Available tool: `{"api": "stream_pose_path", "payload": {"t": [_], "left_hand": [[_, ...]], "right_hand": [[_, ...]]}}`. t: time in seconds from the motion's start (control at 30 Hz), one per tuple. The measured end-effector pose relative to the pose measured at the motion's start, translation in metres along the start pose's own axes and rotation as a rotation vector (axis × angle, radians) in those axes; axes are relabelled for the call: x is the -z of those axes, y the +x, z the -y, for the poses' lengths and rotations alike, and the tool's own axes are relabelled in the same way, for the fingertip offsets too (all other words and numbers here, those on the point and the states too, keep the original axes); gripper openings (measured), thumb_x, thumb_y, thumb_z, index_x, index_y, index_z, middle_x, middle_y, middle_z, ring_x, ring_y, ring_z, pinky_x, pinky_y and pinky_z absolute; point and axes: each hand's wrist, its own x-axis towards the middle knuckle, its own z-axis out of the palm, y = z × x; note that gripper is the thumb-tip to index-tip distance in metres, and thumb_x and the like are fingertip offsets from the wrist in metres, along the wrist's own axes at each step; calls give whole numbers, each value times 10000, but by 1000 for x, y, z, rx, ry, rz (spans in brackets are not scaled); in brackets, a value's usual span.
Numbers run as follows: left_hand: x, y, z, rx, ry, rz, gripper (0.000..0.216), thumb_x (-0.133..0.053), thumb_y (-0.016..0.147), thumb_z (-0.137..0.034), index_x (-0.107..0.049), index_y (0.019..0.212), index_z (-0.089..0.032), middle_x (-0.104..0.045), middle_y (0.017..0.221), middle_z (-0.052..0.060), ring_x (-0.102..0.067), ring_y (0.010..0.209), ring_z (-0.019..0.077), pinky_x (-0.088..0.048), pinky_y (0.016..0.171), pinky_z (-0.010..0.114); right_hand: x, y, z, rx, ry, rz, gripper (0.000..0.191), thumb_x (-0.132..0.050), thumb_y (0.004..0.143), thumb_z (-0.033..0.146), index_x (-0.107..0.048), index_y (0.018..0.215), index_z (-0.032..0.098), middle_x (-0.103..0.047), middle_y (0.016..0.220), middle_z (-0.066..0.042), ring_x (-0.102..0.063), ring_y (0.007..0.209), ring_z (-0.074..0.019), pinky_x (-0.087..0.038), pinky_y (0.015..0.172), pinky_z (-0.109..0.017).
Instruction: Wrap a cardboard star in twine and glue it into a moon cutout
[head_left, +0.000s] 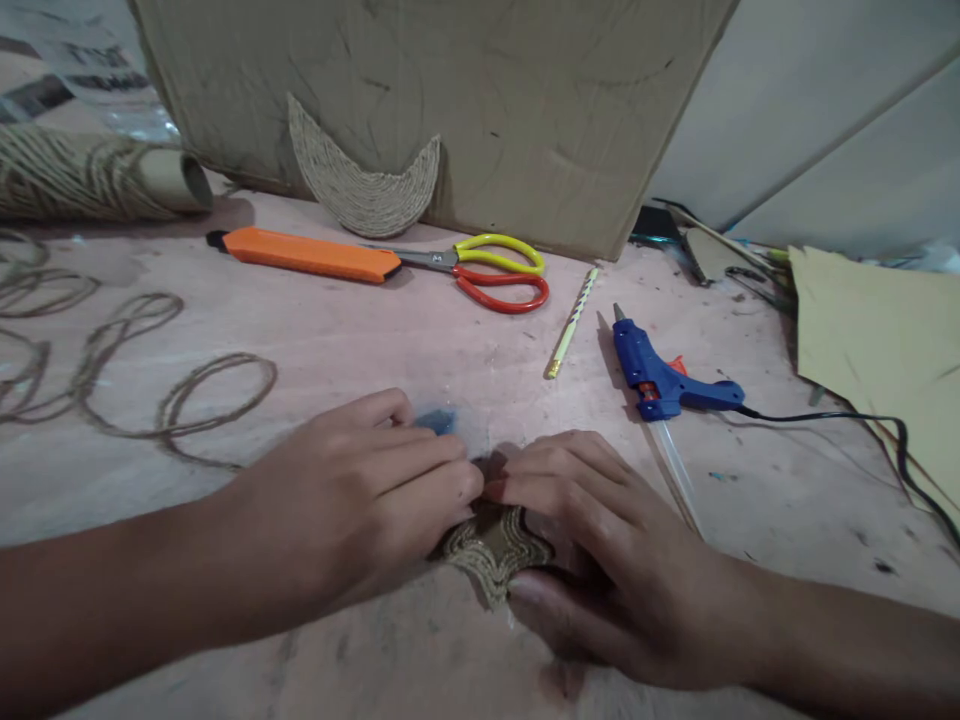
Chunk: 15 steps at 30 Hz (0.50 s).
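Observation:
A small cardboard star (491, 532), its border covered in rows of jute twine, lies low between my hands, its upper part hidden by fingers. My left hand (367, 490) has its fingers curled and closed at the star's upper left edge; the fingertips are partly hidden, and they seem to pinch the star's twine border. My right hand (607, 550) is wrapped round the right side, thumb at the lower point and fingers at the top. Loose jute twine (217, 395) runs in loops from the far left to beneath my left forearm.
Across the back lie a twine-wound tube (161, 180), an orange cutter (315, 254), scissors (499, 272) and a pencil (574, 322). A twine-covered crescent (367, 190) leans on a cardboard sheet (540, 110). At right are a blue glue gun (652, 375), its cord and yellowish card (877, 340).

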Motion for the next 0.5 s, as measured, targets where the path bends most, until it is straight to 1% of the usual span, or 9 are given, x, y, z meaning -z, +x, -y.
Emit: {"api": "stream_pose_path", "payload": {"t": [0.07, 0.13, 0.23, 0.33, 0.5], "left_hand": [[0, 1, 0, 1, 3, 16, 325, -415, 1326, -160, -647, 1114, -244, -848, 970, -31, -755, 799, 177, -457, 815, 467], [1, 2, 1, -2, 3, 39, 355, -398, 1319, -142, -643, 1085, -250, -837, 957, -33, -744, 790, 180, -449, 819, 463], [4, 4, 2, -19, -25, 86, 404, -394, 1309, -126, -634, 1008, -249, -786, 904, -44, -680, 740, 174, -431, 805, 445], [7, 6, 2, -23, -58, 90, 434, -403, 1307, -131, -635, 959, -246, -731, 852, -55, -602, 694, 172, -423, 794, 425], [9, 7, 0, -25, -52, 98, 472, -378, 1305, -115, -603, 911, -246, -694, 827, -59, -560, 690, 175, -410, 798, 421]], "right_hand": [[-1, -1, -2, -2, 17, -1, 384, -729, 1204, 339, -600, 1537, 196, -856, 1410, -109, -794, 1327, -261, -628, 1173, -454], [0, -1, -3, 2, 23, 5, 373, -724, 1212, 332, -601, 1541, 207, -866, 1414, -112, -800, 1351, -270, -628, 1186, -471], [1, -2, -3, 7, 26, -12, 362, -735, 1205, 340, -612, 1518, 205, -874, 1396, -102, -807, 1330, -264, -630, 1170, -466], [1, -2, -3, -10, 12, -28, 373, -776, 1182, 361, -637, 1481, 187, -864, 1392, -85, -801, 1275, -245, -628, 1138, -441], [0, -1, -2, 35, -50, -20, 319, -723, 1210, 333, -671, 1466, 149, -881, 1404, -111, -809, 1335, -243, -606, 1191, -435]]}}
